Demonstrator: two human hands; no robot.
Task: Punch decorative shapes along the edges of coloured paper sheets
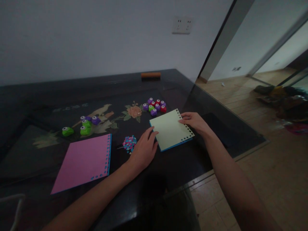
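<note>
A pale yellow sheet of paper (168,128) lies over a blue sheet (166,148), with small punched holes along its right and lower edges. My left hand (145,146) grips the left edge of these sheets, thumb and fingers at the border. At the right edge, my right hand (192,121) pinches the paper beside the row of holes. A heap of pink, blue and white paper confetti (130,143) sits just left of my left hand. Further left is a pink sheet (84,160) over blue paper, also punched along its right and lower edges.
Several purple, red and green pieces with eyes (157,106) cluster behind the yellow sheet; more green and purple ones (85,128) stand at left. A brown cylinder (150,75) lies near the wall. The dark glossy table (192,93) ends at right above a tiled floor.
</note>
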